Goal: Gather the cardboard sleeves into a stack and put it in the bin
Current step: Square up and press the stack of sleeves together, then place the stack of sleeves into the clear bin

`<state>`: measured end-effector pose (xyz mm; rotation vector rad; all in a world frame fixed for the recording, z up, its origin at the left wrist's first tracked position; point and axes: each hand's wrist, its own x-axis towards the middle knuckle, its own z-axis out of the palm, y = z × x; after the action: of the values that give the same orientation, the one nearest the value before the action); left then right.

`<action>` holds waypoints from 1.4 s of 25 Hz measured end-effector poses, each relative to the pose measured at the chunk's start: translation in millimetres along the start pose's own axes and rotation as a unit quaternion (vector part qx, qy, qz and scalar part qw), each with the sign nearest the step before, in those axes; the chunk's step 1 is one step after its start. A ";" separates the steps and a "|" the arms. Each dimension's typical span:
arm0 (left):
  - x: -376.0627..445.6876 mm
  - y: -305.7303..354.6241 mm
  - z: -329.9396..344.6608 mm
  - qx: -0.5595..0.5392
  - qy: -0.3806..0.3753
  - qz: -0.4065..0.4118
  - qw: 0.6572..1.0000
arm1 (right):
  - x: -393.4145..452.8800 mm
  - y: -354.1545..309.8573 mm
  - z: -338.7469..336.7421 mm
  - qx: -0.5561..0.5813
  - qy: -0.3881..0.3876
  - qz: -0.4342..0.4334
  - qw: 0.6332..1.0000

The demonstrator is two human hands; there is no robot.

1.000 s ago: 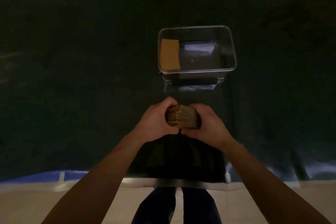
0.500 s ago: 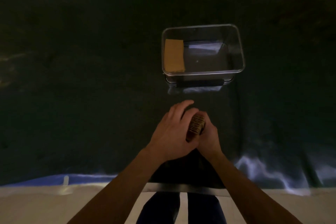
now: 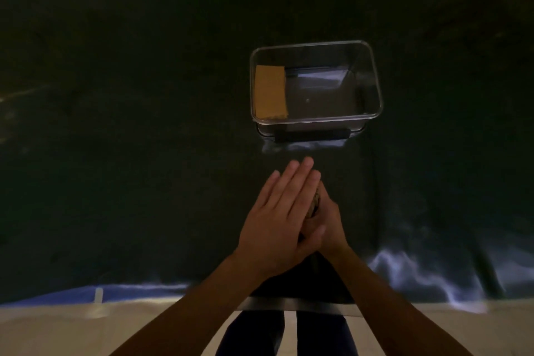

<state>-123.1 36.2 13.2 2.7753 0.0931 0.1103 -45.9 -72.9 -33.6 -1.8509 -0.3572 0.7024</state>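
Note:
A stack of brown cardboard sleeves (image 3: 315,204) stands on edge between my palms, only a thin strip of it showing. My left hand (image 3: 277,222) lies flat against its left face, fingers straight and together. My right hand (image 3: 328,221) presses the other face and is mostly hidden behind the left hand. Both hands hover over the dark cloth just short of the clear plastic bin (image 3: 372,81). One flat cardboard sleeve (image 3: 270,91) lies inside the bin along its left wall.
The dark cloth (image 3: 130,124) covers the table, with its near edge (image 3: 289,302) close to my body. A black handle (image 3: 310,136) runs along the bin's near side. My legs (image 3: 289,335) show below the table edge.
My hands turned the stack from lying flat to standing on edge. My left hand went from gripping with curled fingers to a flat palm pressed on the stack's side.

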 end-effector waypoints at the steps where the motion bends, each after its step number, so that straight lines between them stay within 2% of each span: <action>1: 1.0 -0.6 2.0 0.000 -0.014 0.011 1.000 | 0.5 -1.2 -0.3 -0.013 0.000 0.001 1.000; 3: -0.8 -1.4 3.0 -0.032 -0.028 -0.013 0.999 | -0.9 -8.1 -2.1 -0.083 -0.007 -0.014 0.996; 4: 1.9 -1.7 1.1 -0.076 -0.011 -0.043 0.996 | 1.2 -13.9 -6.1 -0.148 -0.014 -0.041 0.988; 5: 2.9 -2.8 0.1 -0.132 0.021 -0.081 0.988 | 3.2 -21.5 -10.2 -0.235 -0.025 -0.077 0.969; 7: -0.9 -9.8 2.1 -0.246 0.081 -0.179 0.949 | 11.4 -37.1 -13.6 -0.426 -0.044 -0.135 0.893; 8: -3.9 -15.7 7.8 -0.283 0.087 -0.227 0.928 | 16.4 -43.3 -12.7 -0.490 -0.058 -0.140 0.858; 10: -9.6 -25.7 25.6 -0.272 0.068 -0.288 0.915 | 22.4 -46.4 -4.9 -0.540 -0.107 -0.106 0.828; 12: -10.5 -30.8 41.1 -0.219 0.050 -0.292 0.929 | 22.3 -37.8 2.7 -0.537 -0.121 -0.082 0.831; 14: -9.3 -32.4 45.1 -0.166 0.052 -0.256 0.951 | 19.3 -28.6 4.8 -0.540 -0.089 -0.102 0.831; 17: -16.8 -31.1 42.2 -0.088 0.048 -0.168 0.981 | 17.8 -23.9 2.6 -0.538 -0.079 -0.131 0.829; 19: -26.8 -24.9 42.1 0.001 0.010 -0.091 0.996 | 19.8 -22.3 1.2 -0.540 -0.080 -0.140 0.826; 21: -29.8 -21.0 38.0 0.059 -0.031 -0.068 0.996 | 20.2 -19.6 0.1 -0.541 -0.077 -0.149 0.824; 24: -28.1 -21.3 30.0 0.061 -0.031 -0.078 0.995 | 21.7 -18.5 -1.5 -0.517 -0.074 -0.148 0.840; 29: -37.8 -30.6 36.3 0.060 -0.127 -0.069 0.988 | 18.1 -18.8 1.0 -0.523 -0.076 -0.151 0.835; 32: -36.0 -30.6 22.5 0.066 -0.148 -0.044 0.986 | 14.3 -23.7 -0.6 -0.521 -0.091 -0.137 0.837; 33: -33.8 -33.4 19.9 0.048 -0.142 -0.049 0.987 | 16.9 -27.2 -1.2 -0.522 -0.100 -0.132 0.837; 35: -34.5 -34.4 14.8 -0.045 -0.112 -0.119 0.986 | 20.9 -35.4 -3.0 -0.507 -0.118 -0.093 0.849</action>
<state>-157.8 60.3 -15.1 2.6423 0.3496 -0.2518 -24.8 -50.0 -6.5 -2.6544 -1.2391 0.6498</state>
